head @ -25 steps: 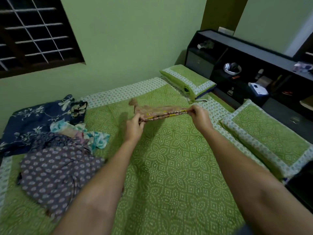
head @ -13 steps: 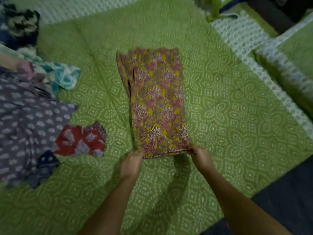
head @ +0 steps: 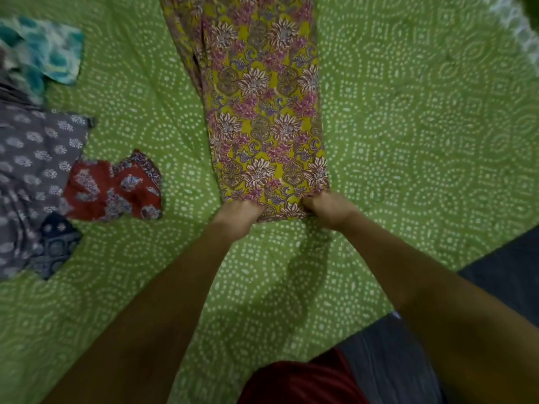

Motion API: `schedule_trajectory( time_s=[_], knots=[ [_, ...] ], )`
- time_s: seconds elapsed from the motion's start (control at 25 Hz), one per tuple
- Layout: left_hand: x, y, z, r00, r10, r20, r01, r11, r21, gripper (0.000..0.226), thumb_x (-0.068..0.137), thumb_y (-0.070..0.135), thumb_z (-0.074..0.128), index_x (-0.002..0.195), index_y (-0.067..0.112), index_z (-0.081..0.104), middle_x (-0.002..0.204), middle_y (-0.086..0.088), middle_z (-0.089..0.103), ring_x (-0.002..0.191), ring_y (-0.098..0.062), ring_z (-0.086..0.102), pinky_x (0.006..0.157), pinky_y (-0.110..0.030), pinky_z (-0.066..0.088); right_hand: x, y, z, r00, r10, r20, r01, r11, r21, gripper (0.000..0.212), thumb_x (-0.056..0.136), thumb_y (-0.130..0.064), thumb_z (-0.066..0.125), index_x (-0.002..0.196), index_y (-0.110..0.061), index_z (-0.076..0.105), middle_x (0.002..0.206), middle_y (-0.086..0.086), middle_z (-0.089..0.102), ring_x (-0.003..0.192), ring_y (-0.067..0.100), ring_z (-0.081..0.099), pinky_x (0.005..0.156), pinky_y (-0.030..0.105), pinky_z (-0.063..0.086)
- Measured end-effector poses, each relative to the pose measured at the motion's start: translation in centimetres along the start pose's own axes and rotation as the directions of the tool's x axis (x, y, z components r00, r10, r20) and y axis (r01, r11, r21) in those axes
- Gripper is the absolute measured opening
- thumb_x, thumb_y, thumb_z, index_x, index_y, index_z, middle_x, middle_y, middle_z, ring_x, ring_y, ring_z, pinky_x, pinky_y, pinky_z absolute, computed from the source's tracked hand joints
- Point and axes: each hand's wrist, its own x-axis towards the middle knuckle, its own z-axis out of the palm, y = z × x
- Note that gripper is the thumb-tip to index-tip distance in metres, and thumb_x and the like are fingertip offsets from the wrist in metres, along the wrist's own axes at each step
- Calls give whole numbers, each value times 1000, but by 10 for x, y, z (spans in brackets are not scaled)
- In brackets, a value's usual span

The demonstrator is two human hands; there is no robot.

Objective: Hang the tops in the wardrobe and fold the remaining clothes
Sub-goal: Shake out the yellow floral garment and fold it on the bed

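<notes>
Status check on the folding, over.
Left hand and right hand grip near corners of yellow floral garment. Garment flat on green bedspread. Clothes pile left, clear.

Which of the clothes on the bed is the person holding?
The yellow floral-print cloth in the middle: both the left hand and right hand grip its near edge. The red, grey and teal pieces lie untouched at the left.
</notes>
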Motion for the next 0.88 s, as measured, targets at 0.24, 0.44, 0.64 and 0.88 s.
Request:
schedule_trajectory(
  time_s=[0.24,0.44,0.64,0.88],
  knots=[
    [-67,76,43,951,103,293,-86,994,-70,39,90,3,46,126,19,55,107,-10,63,97,-28,62,69,-34,47,-63,-54,51,956,-129,263,-30,849,527,14,96,-8,45,98,-6,59,87,9,55,80,25,58,69,33,47],
    [-117,130,90,717,406,567,-306,913,-268,59,91,31,60,143,17,37,145,-19,40,135,-34,36,113,-44,26,-110,-95,72,605,-348,716,-42,884,465,28,87,-33,64,93,-6,70,76,5,63,72,19,59,72,32,50],
    [-10,93,25,930,-299,-212,159,850,-502,32,97,26,35,123,16,51,121,-6,54,114,-25,52,95,-37,42,-6,-44,32,886,412,-213,-90,604,792,18,96,-26,44,100,-14,57,100,10,61,92,27,57,80,40,48],
    [116,-1,1,908,-232,-348,180,968,-174,64,100,50,13,153,16,3,161,-1,-2,147,-18,-13,120,-42,-6,111,21,19,868,161,-470,30,928,372,54,103,-32,26,154,-18,14,161,1,9,148,19,5,120,41,7]
  ],
)
